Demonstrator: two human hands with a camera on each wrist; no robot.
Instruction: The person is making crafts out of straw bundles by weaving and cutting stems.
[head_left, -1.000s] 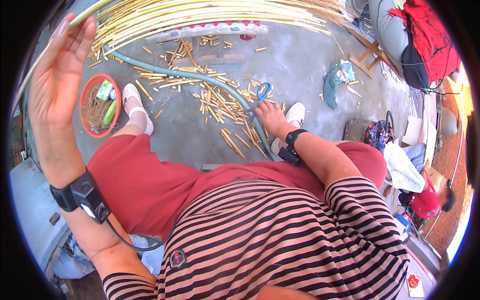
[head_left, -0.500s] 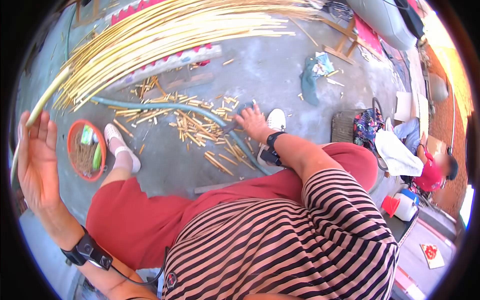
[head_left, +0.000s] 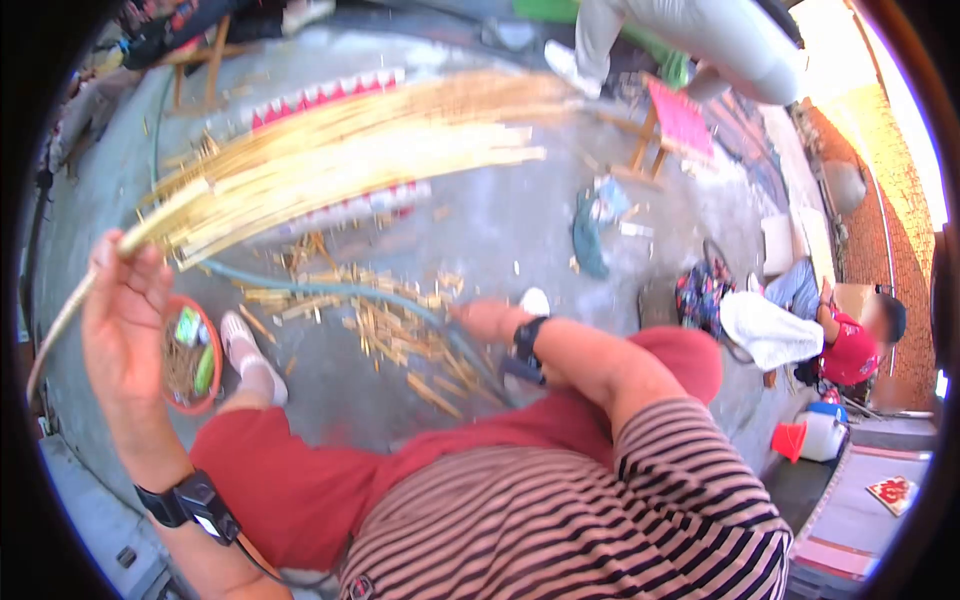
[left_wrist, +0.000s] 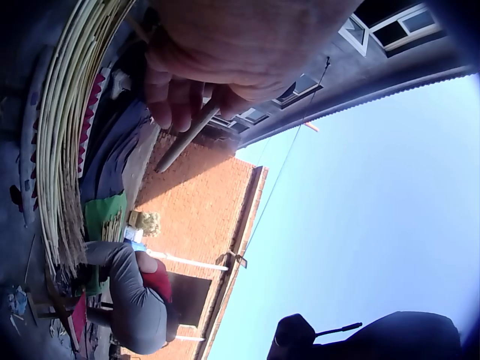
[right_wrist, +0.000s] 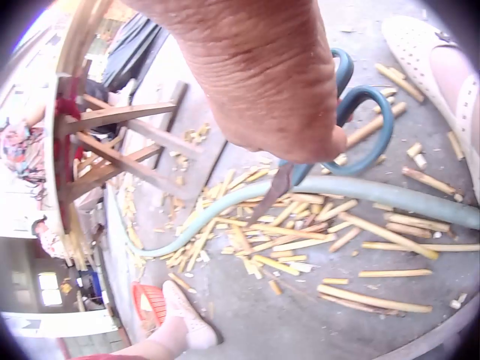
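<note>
My left hand (head_left: 128,330) is raised at the left and holds a long pale stalk (head_left: 165,222) between thumb and fingers. In the left wrist view the stalk's end (left_wrist: 186,139) sticks out past the curled fingers. My right hand (head_left: 490,322) is low near the floor, by the right shoe. It grips a pair of scissors (right_wrist: 385,124) with blue-green handle rings; the right wrist view shows the rings outside the fist and the dark blades pointing down toward a pale green hose (right_wrist: 322,184). Short cut stalk pieces (right_wrist: 296,241) lie scattered beneath.
A big bundle of long stalks (head_left: 400,150) rests ahead across supports with red-and-white edging. An orange basket (head_left: 217,352) stands beside the left foot. A pink-topped wooden stool (head_left: 680,125) is at the upper right. Other people are near, one seated in a red shirt (head_left: 850,345).
My right hand, at first with spread fingers at the scissors on the floor, now grips them. The left hand with the stalk has come down from its earlier height. The head view has shifted.
</note>
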